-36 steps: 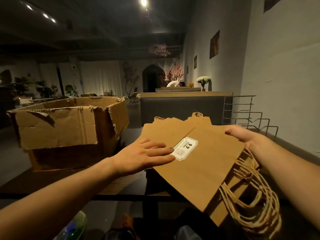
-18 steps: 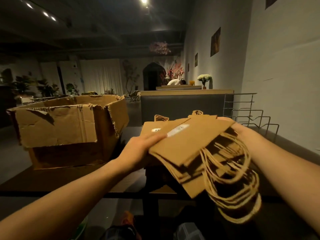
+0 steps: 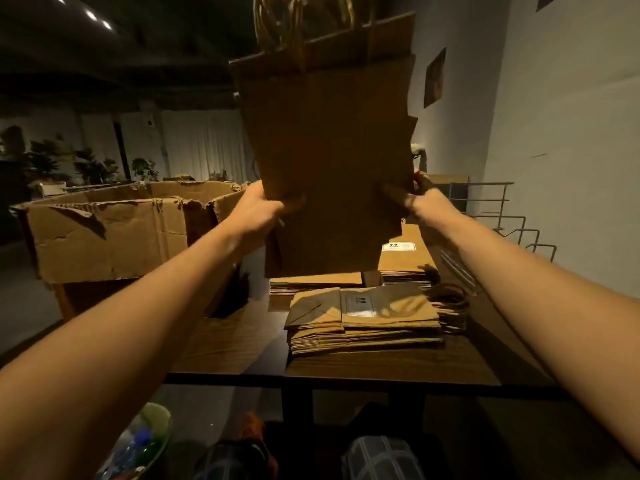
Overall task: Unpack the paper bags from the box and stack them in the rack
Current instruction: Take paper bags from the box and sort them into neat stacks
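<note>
Now swung upright, handles topmost: bundle of paper bags (image 3: pixel 329 161), left hand (image 3: pixel 259 211) and right hand (image 3: pixel 414 197) clamped on side edges, likely to square it for the rack (image 3: pixel 498 216).

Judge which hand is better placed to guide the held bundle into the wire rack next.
Right, probably. The right hand grips the bundle on the edge nearer the wire rack; the left hand grips the box-side edge.

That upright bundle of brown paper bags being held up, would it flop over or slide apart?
The bundle of flat brown paper bags probably stays fairly stiff: it stands upright though the left hand and right hand grip only its lower edges. Its stepped edges suggest bags could slip. The twisted paper handles look floppy.
</note>
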Motion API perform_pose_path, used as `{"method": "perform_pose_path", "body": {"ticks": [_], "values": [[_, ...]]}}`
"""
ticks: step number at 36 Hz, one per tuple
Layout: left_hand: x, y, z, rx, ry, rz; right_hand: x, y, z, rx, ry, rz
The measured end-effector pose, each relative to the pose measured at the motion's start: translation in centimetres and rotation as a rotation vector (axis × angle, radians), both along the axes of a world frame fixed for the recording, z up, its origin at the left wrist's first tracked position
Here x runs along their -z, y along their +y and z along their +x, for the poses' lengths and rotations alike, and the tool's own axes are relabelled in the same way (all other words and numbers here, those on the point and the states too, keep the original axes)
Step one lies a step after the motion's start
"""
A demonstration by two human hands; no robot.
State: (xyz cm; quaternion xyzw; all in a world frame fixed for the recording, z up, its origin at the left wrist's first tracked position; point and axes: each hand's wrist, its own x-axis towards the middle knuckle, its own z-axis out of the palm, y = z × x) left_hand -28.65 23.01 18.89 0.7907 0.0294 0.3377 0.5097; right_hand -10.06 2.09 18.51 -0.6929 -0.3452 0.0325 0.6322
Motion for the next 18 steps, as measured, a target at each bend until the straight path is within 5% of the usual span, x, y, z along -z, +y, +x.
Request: {"method": "perform_pose_path", "body": {"ticks": [6, 12, 18], "values": [[4.4, 1.6, 0.7, 0.095, 0.044, -0.113, 1.1, -1.3, -1.4, 0.08, -0.122, -0.081], [8.7, 1.0, 1.4, 0.026, -0.054, -0.304, 5.1, 0.2, -2.1, 0.018, 0.145, 0.047], [11.4, 1.0, 1.5, 0.024, -0.028, -0.22, 10.5, 2.4, -3.8, -0.049, 0.386, 0.072]]}}
